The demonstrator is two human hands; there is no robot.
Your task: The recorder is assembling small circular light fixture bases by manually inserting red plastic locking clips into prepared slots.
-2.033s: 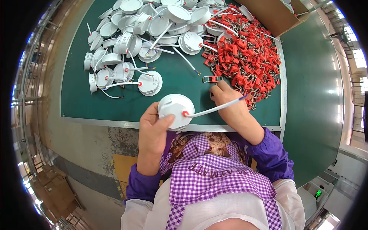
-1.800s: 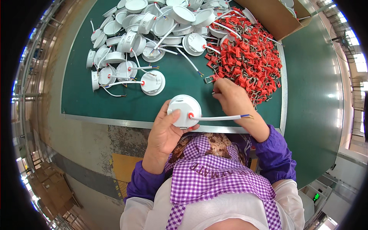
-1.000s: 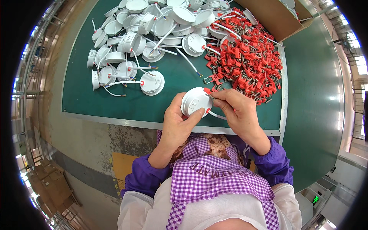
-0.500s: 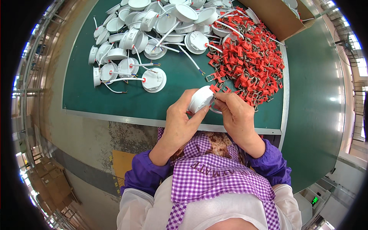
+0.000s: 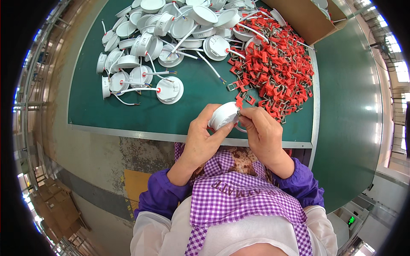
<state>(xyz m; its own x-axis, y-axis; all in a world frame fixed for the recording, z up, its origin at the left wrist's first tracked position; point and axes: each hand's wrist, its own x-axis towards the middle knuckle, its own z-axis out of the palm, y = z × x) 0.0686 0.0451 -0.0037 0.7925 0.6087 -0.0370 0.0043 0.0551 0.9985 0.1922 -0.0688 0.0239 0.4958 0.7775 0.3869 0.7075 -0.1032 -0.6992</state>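
Note:
Close to the table's front edge, my left hand (image 5: 200, 137) grips a round white downlight (image 5: 223, 115) by its rim, thumb below and fingers behind. The lamp is tilted on edge. My right hand (image 5: 265, 133) pinches a red clip with a metal spring (image 5: 239, 103) against the lamp's right side; its fingertips hide part of the clip. A short piece of white cable shows under the right fingers. Just beyond the hands lies a heap of similar red spring clips (image 5: 277, 64), a few of them loose at its near edge.
Many white downlights (image 5: 170, 90) with cables are piled at the back left of the green table (image 5: 128, 112). A cardboard box (image 5: 303, 19) stands at the back right. A metal strip (image 5: 171, 136) edges the table, and another green surface (image 5: 348, 106) adjoins on the right.
The whole view has shifted slightly. Both hands keep hold at the same place; the lamp is turned a little and the red clip shows more upright at its rim.

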